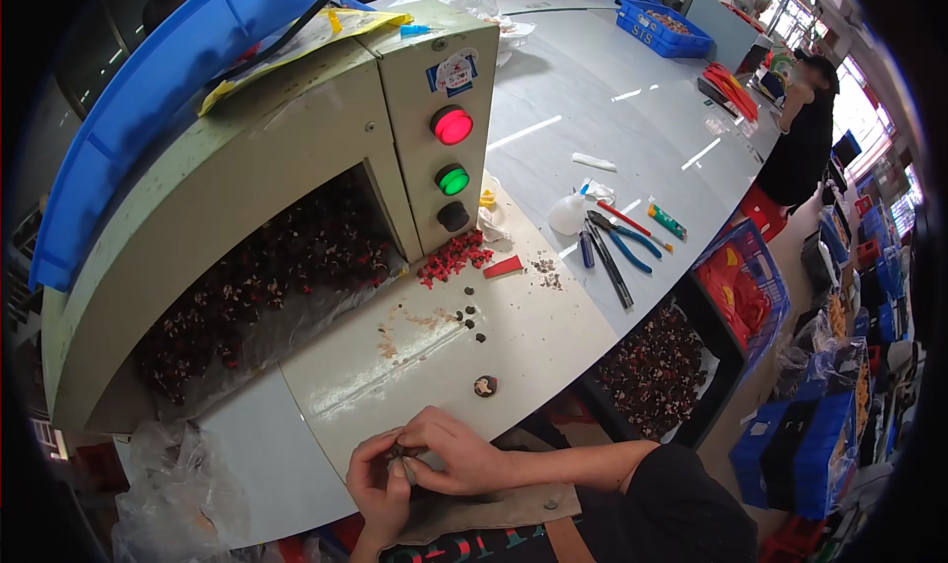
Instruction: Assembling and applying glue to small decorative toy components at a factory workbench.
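Close to my body at the table's front edge, my left hand (379,484) and my right hand (456,456) meet, fingertips pinched together. Between them is a small dark piece (398,451), mostly covered by the fingers, so its kind does not show. Beyond them on the cream tabletop (415,380) lies a small round dark piece with a pale figure on it (485,386). Farther off are several tiny dark bits (470,312), pale scraps (387,344), a heap of red bits (456,258) and a red tapered piece (504,267).
At left stands a beige machine (227,138) with lit red and green buttons; dark-red pieces (267,281) fill its opening. Blue-handled pliers (624,237), a screwdriver (587,249) and a white squeeze bottle (567,214) lie right. A black tray (657,370) holds similar pieces. A person (805,133) stands far right.
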`<control>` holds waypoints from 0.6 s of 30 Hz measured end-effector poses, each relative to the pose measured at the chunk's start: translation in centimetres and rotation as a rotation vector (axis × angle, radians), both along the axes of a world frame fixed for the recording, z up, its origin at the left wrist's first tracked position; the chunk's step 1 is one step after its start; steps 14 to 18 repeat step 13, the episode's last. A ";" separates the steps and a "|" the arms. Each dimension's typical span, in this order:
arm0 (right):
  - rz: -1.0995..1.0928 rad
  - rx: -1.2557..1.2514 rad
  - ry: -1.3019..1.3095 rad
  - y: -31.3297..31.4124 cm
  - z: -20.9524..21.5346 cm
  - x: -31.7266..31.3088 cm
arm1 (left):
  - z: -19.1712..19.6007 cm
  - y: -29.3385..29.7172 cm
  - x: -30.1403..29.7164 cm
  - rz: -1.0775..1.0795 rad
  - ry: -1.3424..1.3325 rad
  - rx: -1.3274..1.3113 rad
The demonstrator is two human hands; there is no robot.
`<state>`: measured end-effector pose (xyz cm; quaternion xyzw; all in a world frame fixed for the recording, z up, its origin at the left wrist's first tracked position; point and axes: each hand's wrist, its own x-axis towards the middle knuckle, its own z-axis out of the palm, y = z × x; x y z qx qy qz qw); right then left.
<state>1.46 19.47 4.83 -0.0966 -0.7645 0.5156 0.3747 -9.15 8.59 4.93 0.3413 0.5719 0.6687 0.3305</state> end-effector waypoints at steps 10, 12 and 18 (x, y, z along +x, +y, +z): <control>0.014 -0.002 -0.021 -0.2 -0.3 0.0 | -0.2 -0.2 0.0 0.004 0.021 -0.018; 0.015 0.000 -0.020 -0.2 -0.2 0.0 | -0.2 -0.2 0.0 -0.003 0.007 -0.010; 0.016 0.000 -0.020 -0.2 -0.2 0.0 | -0.2 -0.3 0.0 -0.010 -0.008 -0.003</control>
